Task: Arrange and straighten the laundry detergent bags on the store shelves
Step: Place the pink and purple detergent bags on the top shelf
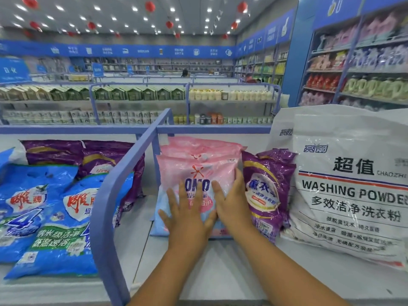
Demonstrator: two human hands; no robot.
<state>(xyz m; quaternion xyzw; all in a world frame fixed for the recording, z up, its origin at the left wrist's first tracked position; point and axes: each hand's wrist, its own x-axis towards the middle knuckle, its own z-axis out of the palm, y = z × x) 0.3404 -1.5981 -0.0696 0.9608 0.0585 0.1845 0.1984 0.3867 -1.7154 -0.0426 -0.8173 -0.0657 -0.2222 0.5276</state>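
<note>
A pink OMO detergent bag (198,168) lies on top of a small stack in the middle of the shelf top. My left hand (187,215) rests flat on its lower front with fingers straight and spread. My right hand (231,202) presses the bag's right edge with straight fingers. Purple detergent bags (267,191) lean just right of it, touching my right hand's side. A large white washing powder bag (348,184) stands at the far right. Left of the divider lie blue bags (44,217) and more purple bags (72,153).
A blue metal divider rail (123,180) curves between the left bags and the pink stack. The white shelf surface (220,261) runs under my forearms. Aisles of stocked shelves (136,102) stand beyond, and tall shelves (364,69) at the right.
</note>
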